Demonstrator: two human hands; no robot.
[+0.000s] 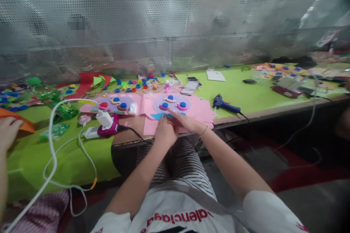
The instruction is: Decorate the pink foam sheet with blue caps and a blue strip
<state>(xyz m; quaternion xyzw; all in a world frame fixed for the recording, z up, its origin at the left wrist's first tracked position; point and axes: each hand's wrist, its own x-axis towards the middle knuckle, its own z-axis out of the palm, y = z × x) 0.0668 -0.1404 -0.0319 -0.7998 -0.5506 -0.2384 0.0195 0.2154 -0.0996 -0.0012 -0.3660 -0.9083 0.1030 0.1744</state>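
My left hand rests at the near edge of a pink paper sheet, its fingers lying over a blue cut-out strip. From the right, my right hand reaches across the same strip with its fingers stretched out, close beside the left. Just beyond them, a pale purple oval on the sheet carries three small snail-like figures with blue bottle-cap shells, one of them a pink snail. Whatever lies beneath my fingers is hidden.
A similar pink piece with cap snails adjoins on the left. A blue glue gun lies to the right. A purple power strip, white cables and a green bottle are left. Another person's hand holds orange paper.
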